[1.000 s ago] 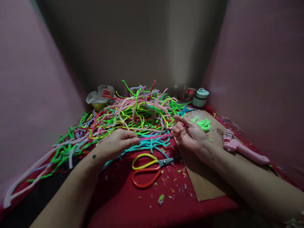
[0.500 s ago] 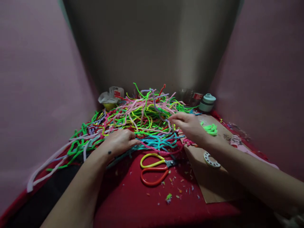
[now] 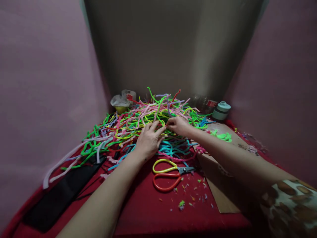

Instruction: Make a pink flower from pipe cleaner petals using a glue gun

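A big tangled heap of coloured pipe cleaners point(image 3: 138, 120) covers the back and left of a red cloth point(image 3: 153, 211). My left hand point(image 3: 148, 140) rests on the front of the heap, fingers stretched out and a little apart. Just right of it my right hand point(image 3: 177, 125) reaches into the heap, its fingers pinched together among pink and yellow strands; which strand it grips I cannot make out. The two hands almost touch. Scissors point(image 3: 169, 175) with one yellow and one orange handle lie on the cloth in front of the hands.
A cardboard sheet point(image 3: 220, 195) lies under my right forearm, with a green fuzzy clump point(image 3: 224, 136) on it. A teal-lidded jar point(image 3: 221, 110) and a clear bottle stand at the back right, a plastic bag point(image 3: 121, 100) at the back left. Small cut scraps point(image 3: 182, 204) dot the cloth.
Both hands have moved forward and together onto the middle of the heap. My right hand turned palm down and reached into the strands. The view shifted, so the pink glue gun is out of sight.
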Tool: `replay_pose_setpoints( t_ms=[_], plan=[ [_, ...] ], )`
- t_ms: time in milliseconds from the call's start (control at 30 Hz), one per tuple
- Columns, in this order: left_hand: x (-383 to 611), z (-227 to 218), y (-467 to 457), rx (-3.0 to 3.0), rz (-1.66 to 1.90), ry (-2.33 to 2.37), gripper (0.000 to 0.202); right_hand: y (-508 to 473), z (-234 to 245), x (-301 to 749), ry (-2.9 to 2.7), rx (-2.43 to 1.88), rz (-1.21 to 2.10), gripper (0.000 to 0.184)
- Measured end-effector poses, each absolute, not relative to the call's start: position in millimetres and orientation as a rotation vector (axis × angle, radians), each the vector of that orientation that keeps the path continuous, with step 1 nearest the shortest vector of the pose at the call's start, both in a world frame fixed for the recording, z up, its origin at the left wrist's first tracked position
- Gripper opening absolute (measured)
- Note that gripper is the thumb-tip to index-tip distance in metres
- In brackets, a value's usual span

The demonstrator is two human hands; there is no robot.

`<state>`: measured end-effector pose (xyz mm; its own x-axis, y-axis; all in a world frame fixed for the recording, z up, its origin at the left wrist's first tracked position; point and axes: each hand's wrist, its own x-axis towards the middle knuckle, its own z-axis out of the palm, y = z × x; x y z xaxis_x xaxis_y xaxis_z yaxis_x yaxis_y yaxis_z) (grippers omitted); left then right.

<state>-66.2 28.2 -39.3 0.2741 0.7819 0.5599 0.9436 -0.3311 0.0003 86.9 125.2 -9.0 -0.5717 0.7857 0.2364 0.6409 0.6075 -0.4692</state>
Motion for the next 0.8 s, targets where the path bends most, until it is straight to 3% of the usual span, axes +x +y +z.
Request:
replay_pose_setpoints(
  t_ms=[200, 333, 400, 600, 800],
  plan=[
    [-69, -48, 44, -2.245, -0.535, -1.653, 0.042, 102, 9, 122, -2.230, -1.203, 0.776, 0.016],
    [-75, -53, 44, -2.238, -0.463, -1.666, 0.037, 84, 16, 143, -1.786, -1.122, 1.340, 0.020],
    [-76, -56, 46, -2.236, -0.470, -1.659, 0.034, 78, 17, 152, -1.658, -1.077, 1.465, 0.020],
    [-77, -61, 52, -2.246, -0.531, -1.630, 0.030, 67, 14, 179, -1.501, -0.996, 1.567, 0.019],
    [-80, -65, 54, -2.247, -0.637, -1.569, 0.030, 56, 10, 212, -1.444, -1.034, 1.404, 0.012]
  ],
)
